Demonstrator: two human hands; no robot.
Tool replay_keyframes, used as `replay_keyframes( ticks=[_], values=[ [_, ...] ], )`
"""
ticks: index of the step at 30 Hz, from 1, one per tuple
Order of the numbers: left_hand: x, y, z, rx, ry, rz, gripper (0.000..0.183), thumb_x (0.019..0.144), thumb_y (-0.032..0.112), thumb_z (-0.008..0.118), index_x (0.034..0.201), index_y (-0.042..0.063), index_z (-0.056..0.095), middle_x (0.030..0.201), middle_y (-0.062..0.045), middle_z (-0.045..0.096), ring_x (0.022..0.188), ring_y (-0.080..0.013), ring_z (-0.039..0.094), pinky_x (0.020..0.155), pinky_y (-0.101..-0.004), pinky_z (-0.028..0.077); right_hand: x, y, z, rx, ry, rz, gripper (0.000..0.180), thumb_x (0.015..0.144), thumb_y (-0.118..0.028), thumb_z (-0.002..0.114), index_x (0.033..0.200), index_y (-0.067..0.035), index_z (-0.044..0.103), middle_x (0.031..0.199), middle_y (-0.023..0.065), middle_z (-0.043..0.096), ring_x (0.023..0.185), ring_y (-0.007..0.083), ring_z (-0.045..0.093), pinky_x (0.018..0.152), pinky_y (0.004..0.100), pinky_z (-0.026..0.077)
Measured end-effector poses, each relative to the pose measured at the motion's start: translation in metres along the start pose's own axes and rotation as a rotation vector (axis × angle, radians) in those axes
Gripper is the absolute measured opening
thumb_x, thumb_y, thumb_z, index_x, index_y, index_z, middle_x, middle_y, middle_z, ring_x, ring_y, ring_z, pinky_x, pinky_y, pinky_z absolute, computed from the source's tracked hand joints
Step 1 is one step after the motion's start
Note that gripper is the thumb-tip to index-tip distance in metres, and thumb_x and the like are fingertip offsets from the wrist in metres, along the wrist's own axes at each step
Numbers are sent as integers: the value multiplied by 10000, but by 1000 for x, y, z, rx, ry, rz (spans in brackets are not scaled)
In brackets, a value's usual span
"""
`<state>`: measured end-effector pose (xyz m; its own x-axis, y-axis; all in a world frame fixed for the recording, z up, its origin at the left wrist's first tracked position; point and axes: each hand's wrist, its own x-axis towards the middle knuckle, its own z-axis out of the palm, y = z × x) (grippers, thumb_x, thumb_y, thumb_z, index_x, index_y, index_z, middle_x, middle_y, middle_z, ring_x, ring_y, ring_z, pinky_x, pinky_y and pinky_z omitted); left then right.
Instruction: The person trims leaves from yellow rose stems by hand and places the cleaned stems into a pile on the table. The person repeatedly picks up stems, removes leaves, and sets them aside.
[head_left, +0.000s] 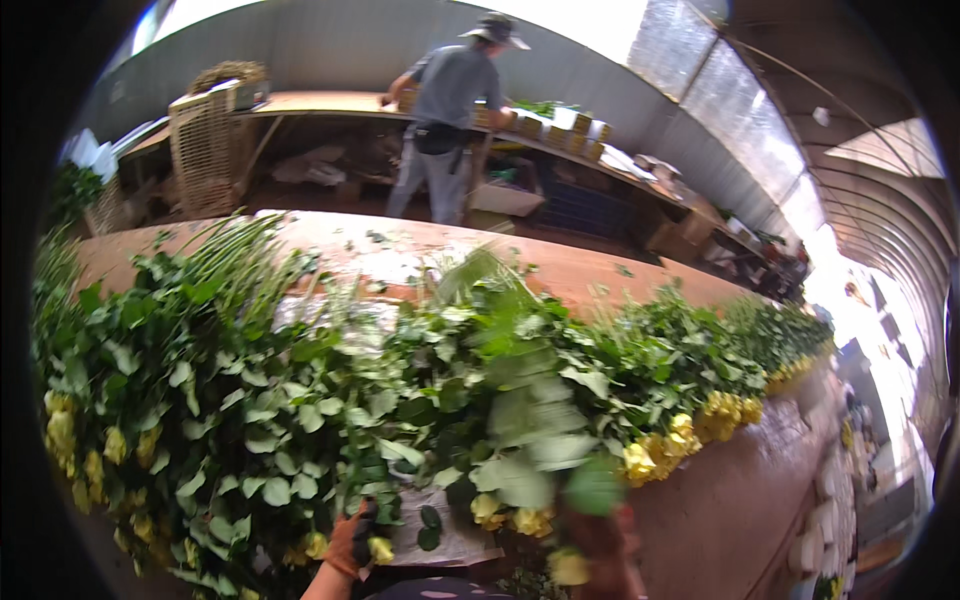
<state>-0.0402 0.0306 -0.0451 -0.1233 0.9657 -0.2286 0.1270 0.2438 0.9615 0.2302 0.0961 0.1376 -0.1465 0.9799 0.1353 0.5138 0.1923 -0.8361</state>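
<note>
My left hand (351, 536), in an orange and black glove, is at the near edge of the leafy rose stems. A yellow rose head (381, 550) lies right beside its fingers; whether they grip its stem is unclear. Motion blurs my right hand (611, 544) at the lower right. It holds a leafy yellow rose (568, 566), whose head hangs by the hand while its streaked leaves (536, 420) stretch away over the pile. Across the table, long-stemmed yellow roses (277, 427) lie with heads towards me and cut stems (240, 262) pointing away.
Paper (442, 525) with loose leaves lies between my hands. More yellow roses (660, 450) line the pinkish table (720, 495) to the right. Beyond it, a person (454, 97) stands at a wall bench (322, 103) bearing several small bundles. A lattice crate (199, 154) stands at the far left.
</note>
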Motion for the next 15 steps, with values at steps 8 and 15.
replay_keyframes(
  ticks=[8,15],
  values=[
    [21,-83,53,27,-117,-187,712,733,471,542,1199,-19,318,1100,-214,464,1024,-297,460,861,-321,357,80,103,-242,-1203,347,278,271,770,-205,512,984,-39,514,940,141,552,881,251,524,747,329,414],
    [-35,33,15,538,-107,-101,753,740,495,489,1255,15,223,1203,-299,302,1085,-408,357,897,-399,321,74,3,-102,-900,509,-436,164,799,-74,458,935,-1,513,884,115,568,819,220,559,680,288,446]
  ],
)
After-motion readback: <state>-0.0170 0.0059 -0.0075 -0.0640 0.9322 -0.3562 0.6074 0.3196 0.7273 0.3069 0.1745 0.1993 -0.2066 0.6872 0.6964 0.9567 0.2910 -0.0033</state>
